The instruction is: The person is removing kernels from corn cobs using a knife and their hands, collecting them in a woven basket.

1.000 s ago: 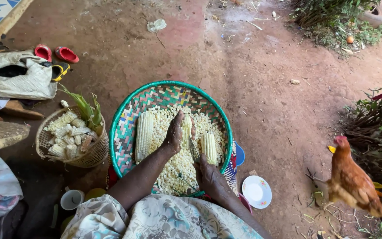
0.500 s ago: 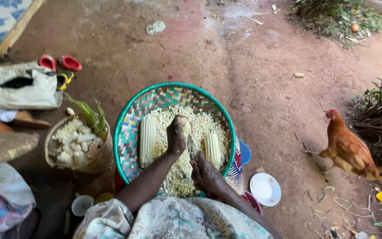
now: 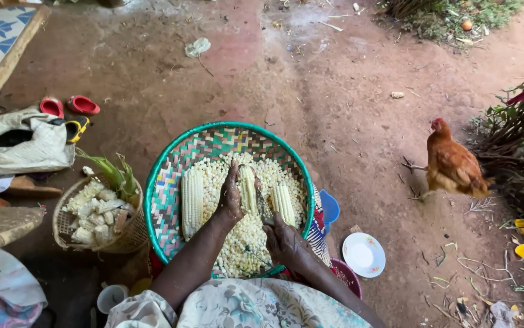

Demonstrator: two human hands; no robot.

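A round woven tray with a green rim point(image 3: 171, 164) rests in front of me, filled with loose pale maize kernels point(image 3: 240, 237). My left hand point(image 3: 231, 197) grips a white maize cob point(image 3: 248, 185) upright in the tray's middle. My right hand point(image 3: 283, 240) holds a thin knife-like tool point(image 3: 264, 206) against that cob. One whole cob point(image 3: 192, 193) lies at the tray's left, another point(image 3: 283, 203) lies right of the held one.
A small basket point(image 3: 67, 234) of bare cobs and green husks sits to the left. A brown hen point(image 3: 453, 164) stands on the dirt at right. A white plate point(image 3: 364, 255), a blue lid point(image 3: 330, 206), red shoes point(image 3: 67, 106), a cup point(image 3: 111, 297) and a cloth bag point(image 3: 25, 146) lie around.
My left hand has lifted a cob upright from the kernels and my right hand has brought the tool to it. The hen has walked left and farther up the yard.
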